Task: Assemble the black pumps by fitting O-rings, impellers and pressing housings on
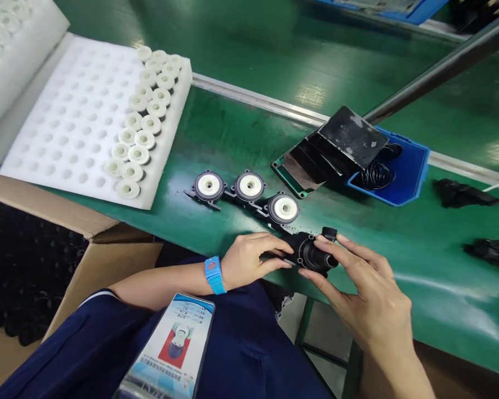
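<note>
Both hands hold one black plastic pump housing (310, 252) over the near edge of the green bench. My left hand (253, 256), with a blue band on its wrist, pinches the housing's left end. The fingers of my right hand (361, 277) close around its round, stepped end, thumb below and fingertips on top. Just beyond, three black housings with white round inserts stand in a slanting row: a left one (208, 185), a middle one (249, 185) and a right one (283, 209). The right one is nearest to my hands.
A white foam tray (66, 111) at the left carries several white round parts (138, 154) along its right side. A blue bin (411, 177) holds black rings, with a dark metal block (351, 136) beside it. Black pieces (466, 193) lie right. An open carton (108, 244) stands below left.
</note>
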Demonstrator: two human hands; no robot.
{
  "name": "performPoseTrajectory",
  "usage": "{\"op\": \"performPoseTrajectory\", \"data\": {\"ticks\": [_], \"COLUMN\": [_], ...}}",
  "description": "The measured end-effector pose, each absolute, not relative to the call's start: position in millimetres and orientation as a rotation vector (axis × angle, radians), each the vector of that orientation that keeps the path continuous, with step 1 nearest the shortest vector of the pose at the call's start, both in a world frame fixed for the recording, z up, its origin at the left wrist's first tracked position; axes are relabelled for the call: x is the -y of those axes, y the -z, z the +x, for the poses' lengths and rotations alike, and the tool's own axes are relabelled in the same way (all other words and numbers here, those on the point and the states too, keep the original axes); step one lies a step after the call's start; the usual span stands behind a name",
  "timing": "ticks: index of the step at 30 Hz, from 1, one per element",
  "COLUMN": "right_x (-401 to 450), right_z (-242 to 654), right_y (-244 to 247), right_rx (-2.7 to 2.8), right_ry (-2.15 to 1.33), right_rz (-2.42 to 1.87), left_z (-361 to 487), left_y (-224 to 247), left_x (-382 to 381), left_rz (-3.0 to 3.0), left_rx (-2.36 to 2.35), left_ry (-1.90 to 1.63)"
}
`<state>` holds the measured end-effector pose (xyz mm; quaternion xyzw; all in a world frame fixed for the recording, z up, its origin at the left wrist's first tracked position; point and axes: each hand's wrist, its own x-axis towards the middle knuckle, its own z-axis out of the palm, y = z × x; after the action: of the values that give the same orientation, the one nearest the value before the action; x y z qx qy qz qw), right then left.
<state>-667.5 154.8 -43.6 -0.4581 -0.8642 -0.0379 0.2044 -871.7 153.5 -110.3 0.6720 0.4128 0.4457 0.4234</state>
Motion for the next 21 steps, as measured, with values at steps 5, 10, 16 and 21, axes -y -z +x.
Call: {"op": "performPoseTrajectory", "data": {"ticks": [5, 10, 16, 21], "right_x": [-155, -151, -150, -151], "right_z": [-667, -673, -673, -669], "right_y": [45, 49, 50, 50], "right_rx": [2.417, 2.373, 2.366, 2.368], "right_ry": [0.105, 0.165, 0.171, 0.169], "right_rz": [-1.260, -1.308, -1.309, -1.321], "left_z": [-872, -872, -873, -872], "left_y": [111, 112, 111, 86], "left_x": [-152, -152, -150, -172], "left_rz": [1.670, 1.694, 1.849, 2.299], "left_rx": [-1.055, -1.080, -1.067, -1.137], "left_ry": [-1.074, -1.032, -1.031, -0.841]}}
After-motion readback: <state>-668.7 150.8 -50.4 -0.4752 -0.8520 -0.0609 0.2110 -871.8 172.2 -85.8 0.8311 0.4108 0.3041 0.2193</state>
